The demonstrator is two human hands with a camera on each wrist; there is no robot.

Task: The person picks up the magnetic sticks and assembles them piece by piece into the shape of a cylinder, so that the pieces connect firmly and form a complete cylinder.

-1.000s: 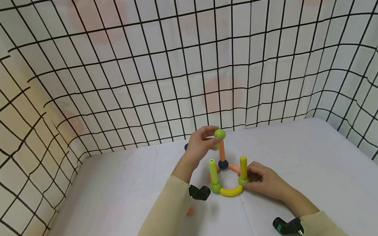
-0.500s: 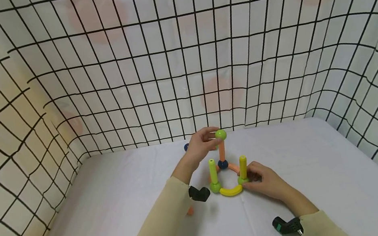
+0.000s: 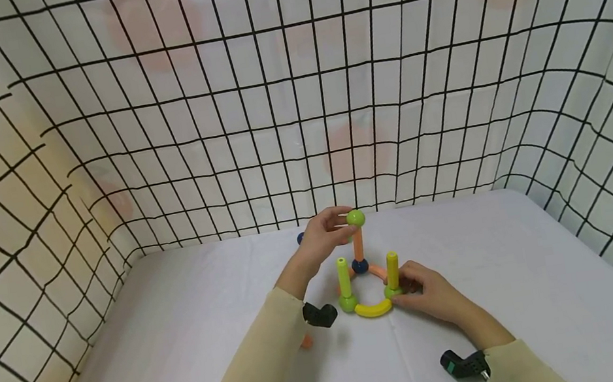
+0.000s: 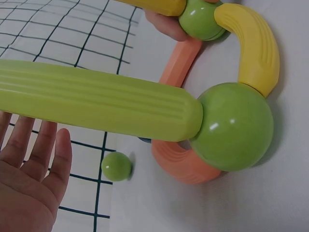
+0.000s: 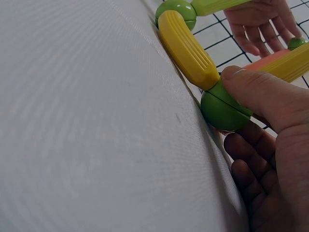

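Note:
A ring of curved pieces and balls lies on the white table [image 3: 469,246], with upright rods on it. At its far side a salmon rod [image 3: 358,246] rises from a dark blue ball [image 3: 360,266]. My left hand [image 3: 322,238] pinches the green ball [image 3: 355,218] on that rod's top. My right hand [image 3: 428,291] holds the green ball [image 5: 224,108] under the yellow rod [image 3: 392,269], thumb above and fingers below. A lime rod [image 4: 96,99] stands on another green ball [image 4: 234,126]. A yellow curved piece [image 3: 374,309] joins the two near balls.
Behind my left hand sits a dark blue piece [image 3: 300,239], partly hidden. A salmon piece [image 3: 306,341] shows beside my left sleeve. Past the ring lies a loose green ball [image 4: 116,166]. A white wall with a black grid [image 3: 296,120] encloses the table's back and sides.

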